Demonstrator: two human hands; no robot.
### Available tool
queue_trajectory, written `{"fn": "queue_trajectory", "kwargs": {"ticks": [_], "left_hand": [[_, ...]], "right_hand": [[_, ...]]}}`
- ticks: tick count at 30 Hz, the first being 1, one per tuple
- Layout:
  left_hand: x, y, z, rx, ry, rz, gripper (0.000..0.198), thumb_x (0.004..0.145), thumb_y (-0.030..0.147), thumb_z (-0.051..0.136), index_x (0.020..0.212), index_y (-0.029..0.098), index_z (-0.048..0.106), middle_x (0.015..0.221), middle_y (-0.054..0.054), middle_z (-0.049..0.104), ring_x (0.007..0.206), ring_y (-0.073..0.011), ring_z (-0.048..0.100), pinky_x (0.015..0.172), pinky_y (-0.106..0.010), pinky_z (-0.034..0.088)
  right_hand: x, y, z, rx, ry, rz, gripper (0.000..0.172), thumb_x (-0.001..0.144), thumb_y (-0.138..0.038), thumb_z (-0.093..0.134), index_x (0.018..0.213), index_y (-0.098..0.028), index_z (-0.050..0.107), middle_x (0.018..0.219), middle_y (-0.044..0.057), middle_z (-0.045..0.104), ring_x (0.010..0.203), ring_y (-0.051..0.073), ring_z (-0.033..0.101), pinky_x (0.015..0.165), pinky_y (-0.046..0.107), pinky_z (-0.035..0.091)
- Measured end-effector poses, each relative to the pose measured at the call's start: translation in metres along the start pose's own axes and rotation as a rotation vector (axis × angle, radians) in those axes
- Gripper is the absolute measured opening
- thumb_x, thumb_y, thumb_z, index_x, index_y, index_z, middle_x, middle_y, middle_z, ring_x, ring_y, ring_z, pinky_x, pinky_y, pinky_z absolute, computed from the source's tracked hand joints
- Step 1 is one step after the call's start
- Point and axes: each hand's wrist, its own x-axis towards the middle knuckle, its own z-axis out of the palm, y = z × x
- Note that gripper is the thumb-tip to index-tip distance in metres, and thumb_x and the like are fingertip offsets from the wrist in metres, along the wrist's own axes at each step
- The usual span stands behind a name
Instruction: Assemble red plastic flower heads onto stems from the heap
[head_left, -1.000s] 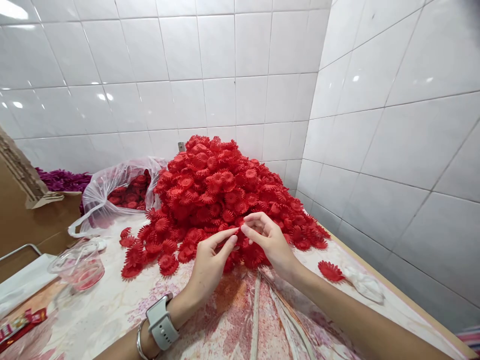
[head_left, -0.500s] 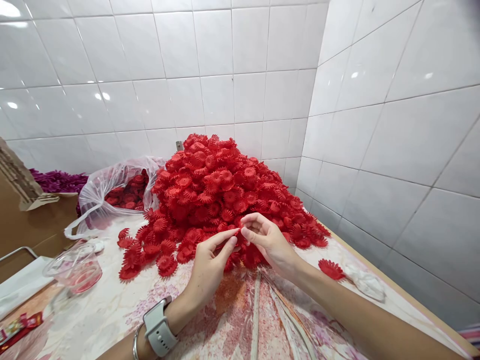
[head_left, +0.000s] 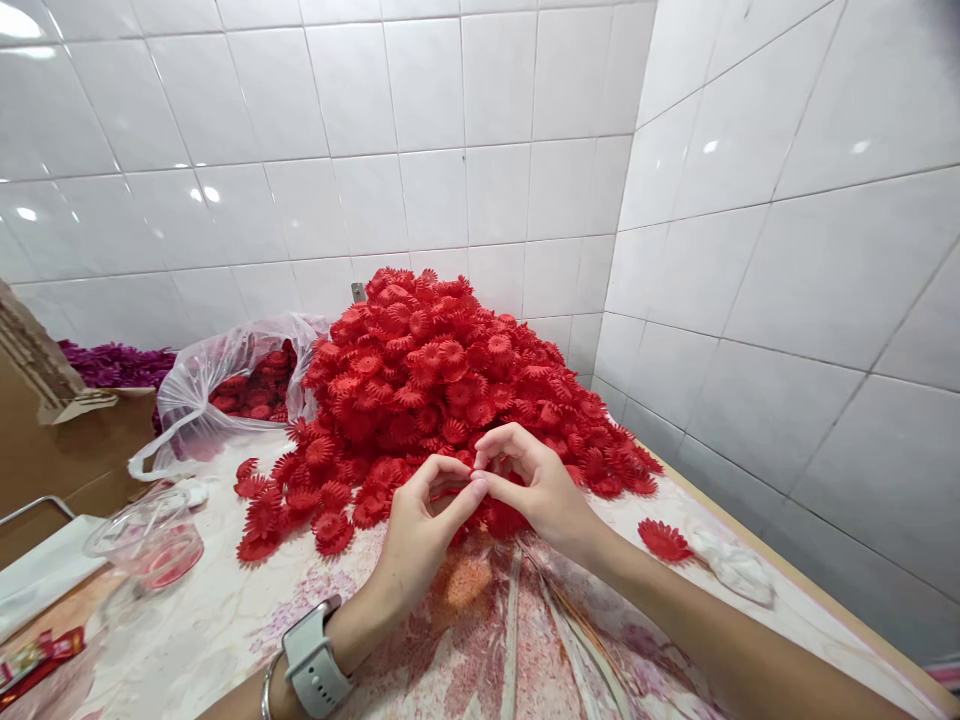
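Observation:
A tall heap of red plastic flower pieces (head_left: 442, 385) rises in the corner of a table against white tiles. My left hand (head_left: 420, 525), with a watch on the wrist, and my right hand (head_left: 544, 490) meet at the heap's front edge. Both hands pinch with thumb and fingers, their tips touching each other at one small red piece (head_left: 474, 477) that I can barely make out. A single red flower (head_left: 663, 541) lies alone to the right of my right forearm.
A clear plastic bag (head_left: 217, 385) with more red pieces lies left of the heap. A clear cup (head_left: 150, 540) stands at the left front. A cardboard box (head_left: 60, 440) with purple pieces (head_left: 112, 362) is at far left. White wadding (head_left: 731, 570) lies at right.
The fingers of both hands have curled in and closed together into a pinch at the heap's front; before, they were straighter and slightly apart.

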Motion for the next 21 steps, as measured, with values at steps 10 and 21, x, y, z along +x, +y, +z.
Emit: {"fn": "queue_trajectory", "kwargs": {"ticks": [10,21], "left_hand": [[0.0,-0.001,-0.001,-0.018,0.006,0.0,0.014,0.079,0.027,0.062,0.09,0.018,0.064,0.091,-0.004,0.074,0.09,-0.0185,0.067,0.081,-0.028,0.049],[0.009,0.007,-0.003,-0.103,0.01,-0.331,0.028,0.058,0.014,0.064,0.086,0.013,0.064,0.056,0.004,0.066,0.056,-0.011,0.062,0.065,-0.024,0.052]], "right_hand": [[-0.007,0.002,0.006,-0.479,0.084,-0.338,0.011,0.084,-0.012,0.05,0.088,-0.022,0.05,0.077,0.002,0.055,0.075,0.019,0.053,0.069,0.03,0.043],[-0.008,-0.007,0.01,-0.081,-0.022,0.023,0.019,0.072,-0.011,0.055,0.087,-0.022,0.052,0.066,-0.006,0.053,0.061,0.013,0.048,0.059,0.027,0.035]]}}
